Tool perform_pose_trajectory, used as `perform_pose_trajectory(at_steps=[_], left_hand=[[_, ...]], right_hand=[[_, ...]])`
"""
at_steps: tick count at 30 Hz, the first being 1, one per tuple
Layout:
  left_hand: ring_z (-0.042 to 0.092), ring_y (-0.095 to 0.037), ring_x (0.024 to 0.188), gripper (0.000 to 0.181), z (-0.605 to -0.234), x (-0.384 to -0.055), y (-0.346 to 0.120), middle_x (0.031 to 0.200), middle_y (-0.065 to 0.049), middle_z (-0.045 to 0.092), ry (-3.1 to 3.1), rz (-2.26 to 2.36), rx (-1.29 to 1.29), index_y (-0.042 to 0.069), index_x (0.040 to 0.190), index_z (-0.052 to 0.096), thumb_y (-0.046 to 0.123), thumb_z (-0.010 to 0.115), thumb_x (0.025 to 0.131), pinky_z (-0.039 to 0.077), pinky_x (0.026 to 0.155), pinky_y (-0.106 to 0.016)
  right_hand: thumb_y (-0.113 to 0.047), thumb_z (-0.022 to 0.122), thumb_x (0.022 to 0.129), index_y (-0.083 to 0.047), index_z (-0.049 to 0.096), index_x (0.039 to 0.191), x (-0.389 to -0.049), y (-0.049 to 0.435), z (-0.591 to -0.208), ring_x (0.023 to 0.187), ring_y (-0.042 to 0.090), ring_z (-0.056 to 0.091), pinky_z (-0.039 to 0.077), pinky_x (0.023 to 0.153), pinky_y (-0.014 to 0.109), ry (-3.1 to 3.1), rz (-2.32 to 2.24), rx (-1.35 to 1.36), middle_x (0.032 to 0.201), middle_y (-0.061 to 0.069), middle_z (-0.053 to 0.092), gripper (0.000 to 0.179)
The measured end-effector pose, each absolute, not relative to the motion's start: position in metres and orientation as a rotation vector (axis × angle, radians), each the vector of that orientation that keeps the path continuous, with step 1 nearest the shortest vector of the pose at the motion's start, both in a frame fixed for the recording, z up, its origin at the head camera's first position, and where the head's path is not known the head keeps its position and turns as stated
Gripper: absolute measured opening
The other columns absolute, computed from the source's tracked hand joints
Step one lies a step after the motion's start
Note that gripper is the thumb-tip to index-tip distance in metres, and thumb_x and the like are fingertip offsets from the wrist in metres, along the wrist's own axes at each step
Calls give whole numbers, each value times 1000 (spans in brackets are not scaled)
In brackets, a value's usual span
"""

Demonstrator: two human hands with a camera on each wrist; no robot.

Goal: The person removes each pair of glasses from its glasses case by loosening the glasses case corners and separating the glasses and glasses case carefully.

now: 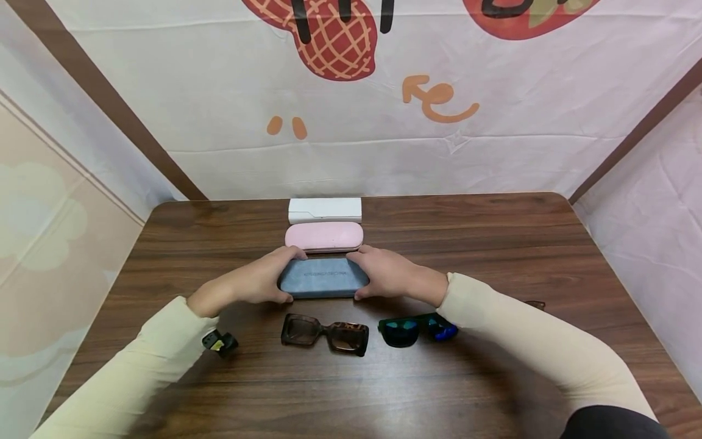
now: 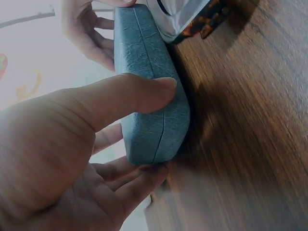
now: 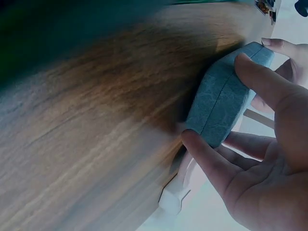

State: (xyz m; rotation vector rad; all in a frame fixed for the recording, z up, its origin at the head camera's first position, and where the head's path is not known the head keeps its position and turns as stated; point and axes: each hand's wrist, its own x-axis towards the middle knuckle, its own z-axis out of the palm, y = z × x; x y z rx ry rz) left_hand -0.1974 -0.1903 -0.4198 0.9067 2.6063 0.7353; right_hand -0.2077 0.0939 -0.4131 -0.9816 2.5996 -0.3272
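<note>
A blue-grey glasses case (image 1: 323, 279) with faint lettering on its lid lies between my two hands, its lid down along the seam. My left hand (image 1: 267, 275) grips its left end, thumb on the near side and fingers round the far side. At the other end my right hand (image 1: 386, 272) holds it the same way. The left wrist view shows the thumb pressed across the seam of the case (image 2: 149, 96). Brown tortoiseshell sunglasses (image 1: 326, 335) lie just in front of the case, and green-framed sunglasses with blue lenses (image 1: 402, 332) lie to their right, partly behind my right sleeve.
Behind the blue-grey case sit a pink glasses case (image 1: 324, 236) and a white case (image 1: 325, 210) in a row. Another pair of glasses (image 1: 535, 304) peeks out past my right sleeve. A printed cloth (image 1: 384, 164) hangs behind the wooden table (image 1: 482, 238).
</note>
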Motion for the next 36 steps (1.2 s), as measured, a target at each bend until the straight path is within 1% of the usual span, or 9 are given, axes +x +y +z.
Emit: perform_pose_trajectory(at_steps=[6,13,21,36], left_hand=[[51,-34,116,71,-420,-200,-192,127,-22,52,2607,716,868,0,130,46,1,89,73,43,99,-51],[51,-33,114,72,-420,-202,-193,125,-21,52,2610,692,858,2,128,45,2,90,71,43,98,-51],[51,-33,114,72,-422,-204,-195,125,-20,52,2608,689,816,5,128,45,2,90,71,43,98,-50],[51,-32,109,72,-421,-210,-190,123,-18,52,2580,675,825,6,127,44,4,89,72,44,93,-47]], right_hand=[[-38,81,88,-3,42,153,-208,89,-415,129,27,54,46,104,40,2614,-315,-982,153,16,44,83],[-38,83,87,-4,45,149,-210,82,-416,122,25,58,49,99,39,2630,-259,-998,145,15,51,80],[-38,84,85,-3,46,147,-211,78,-416,121,25,59,49,99,38,2637,-229,-993,140,15,53,80],[-37,84,86,-1,45,147,-210,77,-415,125,28,58,50,100,39,2640,-167,-976,143,18,52,81]])
